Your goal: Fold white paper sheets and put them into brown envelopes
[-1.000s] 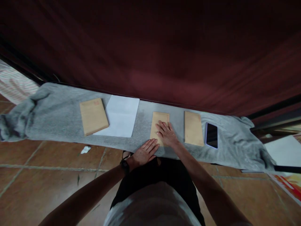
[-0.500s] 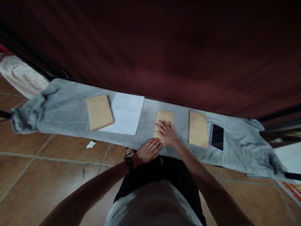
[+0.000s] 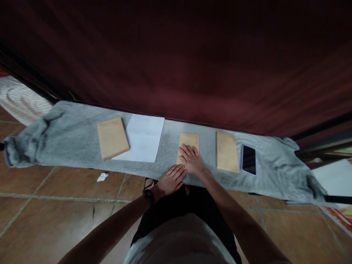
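Note:
A long grey cloth (image 3: 71, 135) lies on the tiled floor. On it rest three tan envelopes and a white sheet (image 3: 143, 137). My right hand (image 3: 191, 161) lies flat, fingers stretched, on the near end of the middle envelope (image 3: 188, 141). My left hand (image 3: 171, 180), with a dark band at the wrist, rests flat on the cloth's near edge, its fingertips at that envelope's near corner. Another envelope (image 3: 227, 151) lies to the right, next to a dark phone (image 3: 248, 159). The left envelope (image 3: 112, 137) partly covers the white sheet.
A dark red curtain (image 3: 178, 66) hangs right behind the cloth. A small white scrap (image 3: 102, 177) lies on the brown tiles (image 3: 55, 205). Striped fabric (image 3: 19, 101) shows at the far left, white and coloured paper (image 3: 334, 179) at the far right.
Both hands stay flat on the middle envelope and the cloth's edge. Only the view has swayed a little; nothing on the cloth has moved.

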Demonstrator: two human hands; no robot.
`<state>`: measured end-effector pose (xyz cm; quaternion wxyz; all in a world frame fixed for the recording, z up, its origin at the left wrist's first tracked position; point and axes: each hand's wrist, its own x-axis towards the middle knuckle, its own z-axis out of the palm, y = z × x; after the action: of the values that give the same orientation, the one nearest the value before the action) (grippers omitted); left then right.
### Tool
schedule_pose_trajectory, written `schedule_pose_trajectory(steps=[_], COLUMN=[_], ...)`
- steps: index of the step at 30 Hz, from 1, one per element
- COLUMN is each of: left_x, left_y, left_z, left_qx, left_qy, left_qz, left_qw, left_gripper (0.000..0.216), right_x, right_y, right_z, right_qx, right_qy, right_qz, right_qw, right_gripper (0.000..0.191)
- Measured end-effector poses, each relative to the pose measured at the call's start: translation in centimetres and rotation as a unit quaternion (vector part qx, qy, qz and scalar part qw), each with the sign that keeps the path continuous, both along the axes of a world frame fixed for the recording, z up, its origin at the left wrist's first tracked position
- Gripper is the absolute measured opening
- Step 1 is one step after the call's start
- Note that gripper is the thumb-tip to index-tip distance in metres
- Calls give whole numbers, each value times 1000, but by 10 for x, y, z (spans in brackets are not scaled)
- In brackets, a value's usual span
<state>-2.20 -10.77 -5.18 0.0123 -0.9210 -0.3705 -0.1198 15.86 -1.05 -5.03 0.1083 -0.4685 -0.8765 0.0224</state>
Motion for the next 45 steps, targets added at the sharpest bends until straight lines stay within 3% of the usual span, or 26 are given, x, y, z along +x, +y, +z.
schedule_pose_trajectory(steps=[13,20,25,31,38,45], left_x=[0,16,33,51,64,70], left_y=[-1,1,15,46,78,106], left_z=[3,16,24,18,11,7], left_qx=[1,-13,-43,-39,-77,-66], left_qy=[-10,-45,-42,-74,-14,-17], left_qz=[3,53,85,99,56,47], left_qw=[1000,998,995,992,995,997], left_gripper=[50,36,31,44,58,59], right_x=[34,50,49,51,57,58], right_y=[-72,-106,-110,-111,-112,-110], right_z=[7,7,5,-1,-2,1], right_qx=[1,12,11,24,25,-6], right_qy=[0,12,53,80,106,149], right_qz=[7,-2,-8,-6,-3,3], right_qw=[1000,1000,998,996,994,989], right_gripper=[51,56,54,44,45,48])
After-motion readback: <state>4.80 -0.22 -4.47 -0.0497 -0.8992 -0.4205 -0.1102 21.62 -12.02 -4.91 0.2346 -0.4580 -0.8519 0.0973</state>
